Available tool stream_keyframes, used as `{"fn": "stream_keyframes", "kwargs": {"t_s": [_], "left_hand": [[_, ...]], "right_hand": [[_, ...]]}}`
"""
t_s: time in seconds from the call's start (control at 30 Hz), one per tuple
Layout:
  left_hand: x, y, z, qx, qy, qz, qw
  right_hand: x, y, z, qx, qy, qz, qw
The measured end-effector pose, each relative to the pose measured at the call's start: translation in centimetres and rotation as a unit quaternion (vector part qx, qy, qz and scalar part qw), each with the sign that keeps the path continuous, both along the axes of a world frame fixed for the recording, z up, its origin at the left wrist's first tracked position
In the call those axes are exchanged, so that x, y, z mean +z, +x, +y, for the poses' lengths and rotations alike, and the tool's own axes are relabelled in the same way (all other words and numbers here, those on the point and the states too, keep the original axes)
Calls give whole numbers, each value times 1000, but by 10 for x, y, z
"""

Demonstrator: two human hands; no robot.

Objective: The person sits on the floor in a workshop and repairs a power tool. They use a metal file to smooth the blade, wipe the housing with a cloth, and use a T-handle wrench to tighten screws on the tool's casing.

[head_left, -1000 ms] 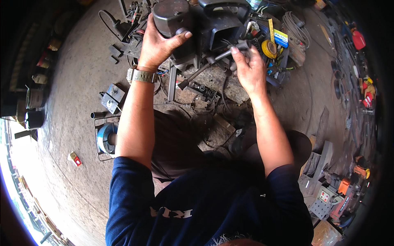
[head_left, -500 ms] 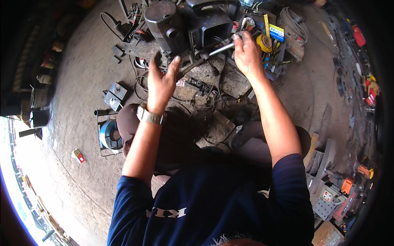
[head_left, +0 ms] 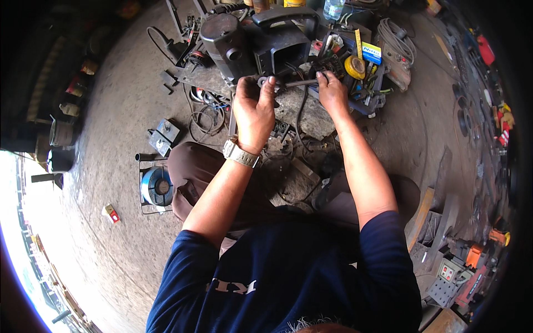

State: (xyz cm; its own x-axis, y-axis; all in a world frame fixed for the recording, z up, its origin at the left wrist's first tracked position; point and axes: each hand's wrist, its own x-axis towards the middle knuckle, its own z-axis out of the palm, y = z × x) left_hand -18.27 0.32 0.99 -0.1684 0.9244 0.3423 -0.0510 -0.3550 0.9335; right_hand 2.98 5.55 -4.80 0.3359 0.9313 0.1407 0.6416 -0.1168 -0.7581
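Note:
A dark metal machine (head_left: 261, 44) with a black handle on top stands on the concrete floor in front of me. My left hand (head_left: 254, 111), with a metal watch on the wrist, pinches a small round metal part (head_left: 263, 82) at the machine's front. My right hand (head_left: 332, 93) grips the handle of a thin metal tool (head_left: 297, 83) whose tip points left toward that same part. Both hands are close together at the machine's lower front edge.
A tray of tools with a yellow tape roll (head_left: 354, 66) lies to the right of the machine. A blue wire spool (head_left: 156, 187) in a frame sits by my left knee. Cables, metal blocks (head_left: 164, 136) and scrap lie around; more tools line the right edge.
My left hand left the machine's top, dropped low, then came back up to the small part at the front. My right hand stayed on the tool near the same spot.

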Motion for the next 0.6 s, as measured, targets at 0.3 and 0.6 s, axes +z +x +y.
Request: {"fn": "stream_keyframes", "kwargs": {"t_s": [0.3, 0.6], "left_hand": [[-26, -24, -25, 52, -70, -57, 995], [-41, -29, -23, 44, -61, -69, 995]], "right_hand": [[46, 0, -5, 46, 20, 1, 999], [-19, 8, -28, 83, 42, -48, 994]]}}
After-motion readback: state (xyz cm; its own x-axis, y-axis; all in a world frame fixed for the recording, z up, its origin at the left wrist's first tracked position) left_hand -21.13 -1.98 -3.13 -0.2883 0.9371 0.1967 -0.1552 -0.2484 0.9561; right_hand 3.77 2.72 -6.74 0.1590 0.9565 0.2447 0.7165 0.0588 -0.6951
